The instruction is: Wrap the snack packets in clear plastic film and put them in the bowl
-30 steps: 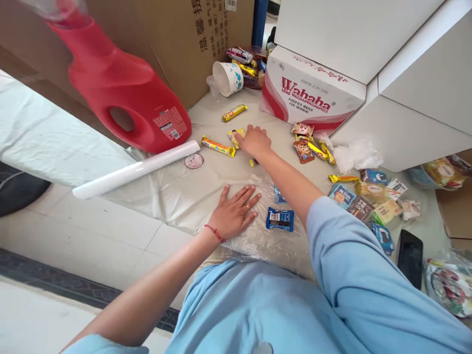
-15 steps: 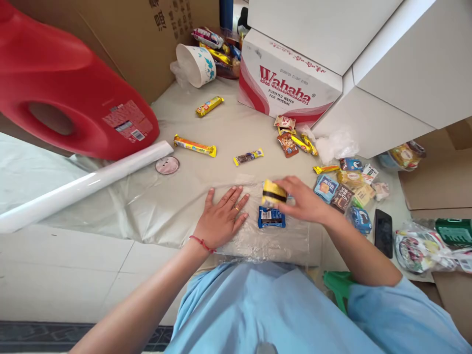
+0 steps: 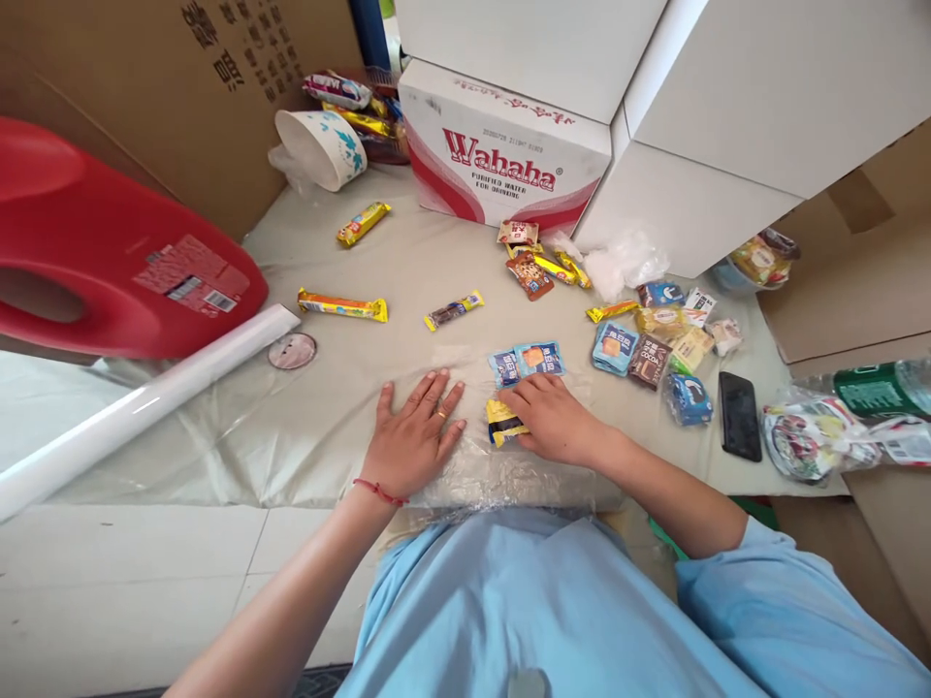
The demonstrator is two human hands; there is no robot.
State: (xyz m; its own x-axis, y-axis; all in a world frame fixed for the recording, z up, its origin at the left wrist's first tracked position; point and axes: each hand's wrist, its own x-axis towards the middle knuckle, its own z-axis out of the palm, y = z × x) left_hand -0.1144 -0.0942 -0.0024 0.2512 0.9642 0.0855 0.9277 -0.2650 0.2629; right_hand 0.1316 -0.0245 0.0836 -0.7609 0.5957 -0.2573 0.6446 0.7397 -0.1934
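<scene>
My left hand [image 3: 409, 431] lies flat on the plastic-covered table [image 3: 341, 378], its fingers spread and holding nothing. To its right, my right hand [image 3: 557, 417] has its fingers closed on a yellow snack packet [image 3: 503, 423] with a black band. That packet rests over a dark blue packet, of which only an edge shows at the left. Just beyond my right fingers lie two light blue snack packets, a left one [image 3: 503, 368] and a right one [image 3: 542, 359], side by side and touching. A small chocolate bar [image 3: 455, 310] in a yellow-ended wrapper lies farther back.
Yellow snack bars [image 3: 343, 305] lie at the left, near a white roll [image 3: 152, 407] and a red jug [image 3: 123, 262]. Mixed snack packets [image 3: 650, 361] and a phone [image 3: 740, 417] are at the right. A Wahaba-style red and white carton [image 3: 501, 145] stands behind.
My right hand has lowered the yellow packet onto the dark blue one, covering most of it. Two light blue packets now show. My left hand stays flat; the view has shifted right.
</scene>
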